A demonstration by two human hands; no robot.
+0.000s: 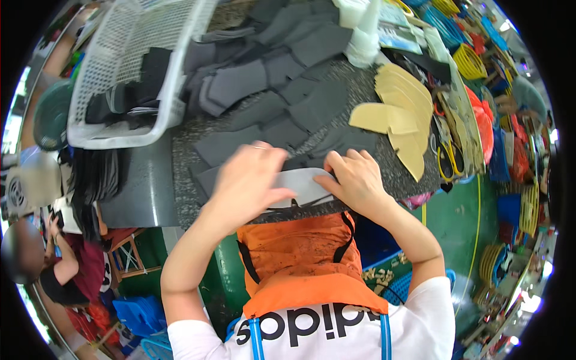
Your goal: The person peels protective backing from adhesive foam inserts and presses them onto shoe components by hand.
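Close in front of me at the table's near edge lies a light grey flat piece with a rounded outline, dark material along its lower edge. My right hand has its fingers curled and its thumb pressed on the right end of this piece. On the other side, my left hand is blurred by motion; its thumb stretches over the piece's left end, apart from its fingers, and it looks open. Beyond both hands, dark grey cut pieces lie overlapping across the speckled tabletop.
A white plastic basket with black pieces stands at the far left. On the right are fanned tan pieces, yellow-handled scissors and a white bottle. Another person is at the left. A blue stool stands behind them.
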